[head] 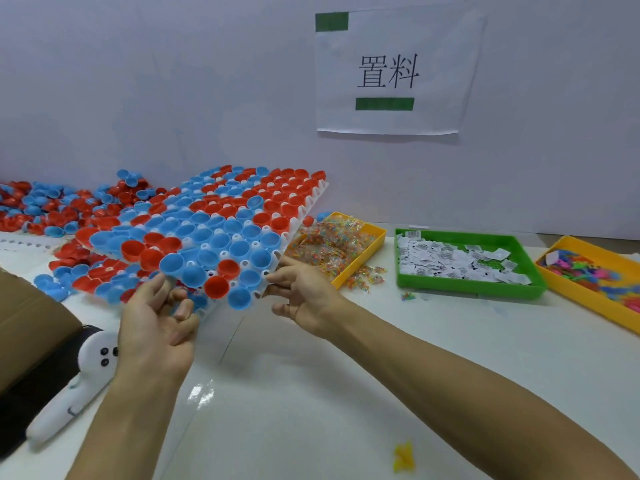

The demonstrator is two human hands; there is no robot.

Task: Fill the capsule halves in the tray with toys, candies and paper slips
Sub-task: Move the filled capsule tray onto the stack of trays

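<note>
- The white plastic tray of red and blue capsule halves (pixel 221 223) sits left of centre in the frame, lifted and tilted, its far corner high toward the wall and its near edge low toward the person.
- The left hand (pixel 156 327) is palm-up under the tray's near-left corner, fingers loosely curled against the underside; whether it truly grips I cannot tell.
- The right hand (pixel 304 292) pinches the near-right edge between thumb and fingers.
- The tray's long axis runs from the lower centre up toward the upper right, so both hands hold the same near edge, the far end unsupported.
- The supplies lie to the right: a yellow bin of wrapped candies (pixel 374 237) just beside the tray, a green bin of paper slips (pixel 512 244) next, a yellow bin of coloured toys (pixel 568 244) at the right edge.
- The right hand is nearer all three; the tray probably needs setting flat on the white bench (pixel 346 393) first.
</note>
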